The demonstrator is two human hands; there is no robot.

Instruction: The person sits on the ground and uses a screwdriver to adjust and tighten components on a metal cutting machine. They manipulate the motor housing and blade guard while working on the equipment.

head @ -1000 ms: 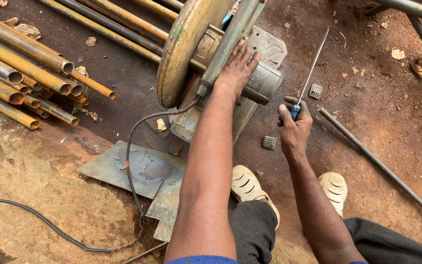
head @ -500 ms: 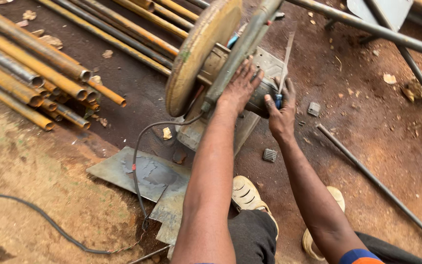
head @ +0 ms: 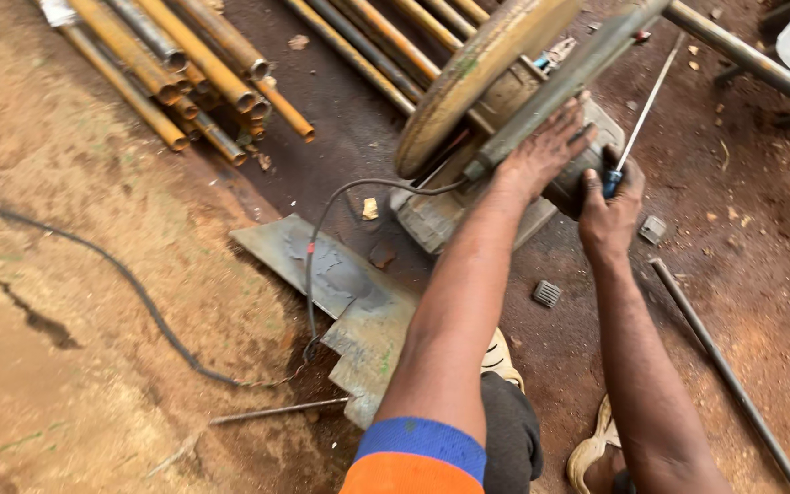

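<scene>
Gripping a thin, stiff screwdriver (head: 635,128) by its blue handle, the right hand (head: 611,206) is closed, while the left hand (head: 541,155) lies spread on the heavy-looking cutting machine (head: 496,110) at upper centre.

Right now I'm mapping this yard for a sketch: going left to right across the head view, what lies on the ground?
Black cable → pipe stack → metal sheet → cut-off saw → long rod.

You're gripping a screwdriver (head: 637,119) showing bright smooth steel and glossy blue plastic, beside the cut-off saw's (head: 505,119) dull, grimy metal.
</scene>
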